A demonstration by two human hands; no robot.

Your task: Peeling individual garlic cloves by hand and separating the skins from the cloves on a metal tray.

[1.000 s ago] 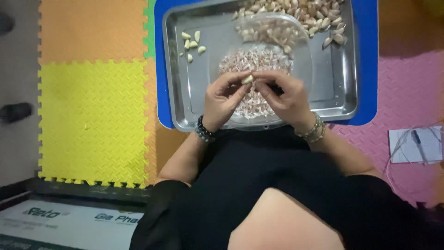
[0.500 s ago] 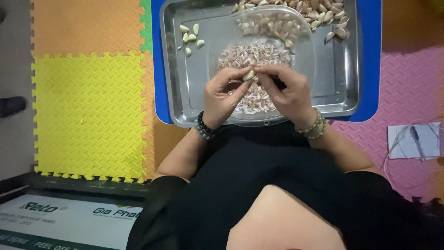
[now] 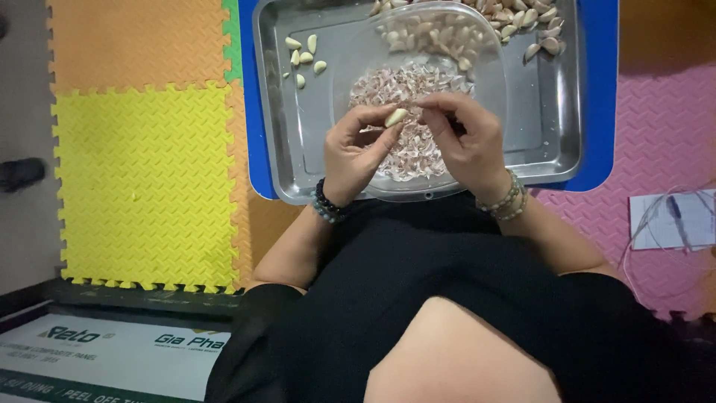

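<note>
Peeling step in hand: left hand (image 3: pixel 356 153) and right hand (image 3: pixel 461 138) both pinch one pale garlic clove (image 3: pixel 396 117) over the clear bowl of skins (image 3: pixel 406 123) in the steel tray (image 3: pixel 552 127); next probably calls for dropping it with peeled cloves (image 3: pixel 302 56) far left.

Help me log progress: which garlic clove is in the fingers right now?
The pale peeled clove pinched between left hand and right hand; the other peeled cloves lie loose on the metal tray.

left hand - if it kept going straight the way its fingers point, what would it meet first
The left hand points up and right at the garlic clove pinched between both hands; just beyond that are the right hand fingers. Depth is hard to judge.
</note>
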